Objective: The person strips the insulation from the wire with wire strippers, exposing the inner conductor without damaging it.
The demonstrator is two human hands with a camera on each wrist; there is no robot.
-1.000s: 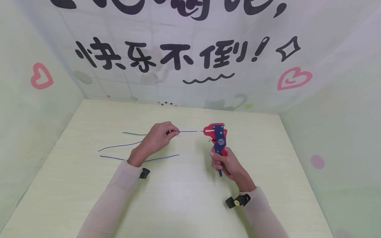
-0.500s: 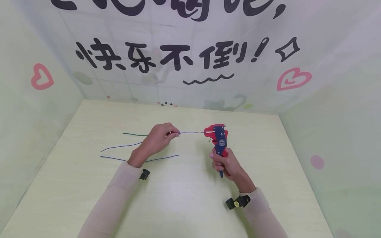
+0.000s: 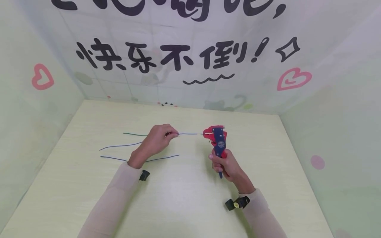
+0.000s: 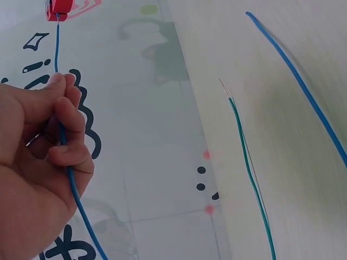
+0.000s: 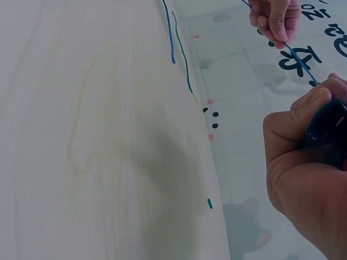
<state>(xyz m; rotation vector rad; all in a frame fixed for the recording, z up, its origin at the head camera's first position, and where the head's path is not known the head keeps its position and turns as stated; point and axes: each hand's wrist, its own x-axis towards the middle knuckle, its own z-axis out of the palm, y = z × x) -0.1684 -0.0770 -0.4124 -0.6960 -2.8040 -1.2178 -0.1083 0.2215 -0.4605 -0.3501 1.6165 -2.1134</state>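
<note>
In the head view my left hand [image 3: 159,136] pinches a blue wire [image 3: 188,134] between thumb and forefinger. The wire runs straight to the right into the jaws of a red and navy wire stripper [image 3: 220,136]. A short pale bare stretch shows on it just before the jaws. Its tail [image 4: 81,203] passes down through my palm in the left wrist view. My right hand [image 3: 227,165] is wrapped around the stripper's handles. From the right wrist, only a dark handle end [image 5: 325,122] and a bit of red show in my fist.
A green wire [image 4: 244,146] with a bare end lies on the tabletop [image 3: 178,205] behind my left hand. Another blue wire [image 3: 163,158] lies nearer, partly under my left wrist. A short green insulation piece [image 5: 210,203] rests near the back edge, before the printed wall sheet [image 3: 160,89].
Both hands, with the wire and the stripper, have sunk slightly toward the near side in the head view. The grip of each hand looks the same.
</note>
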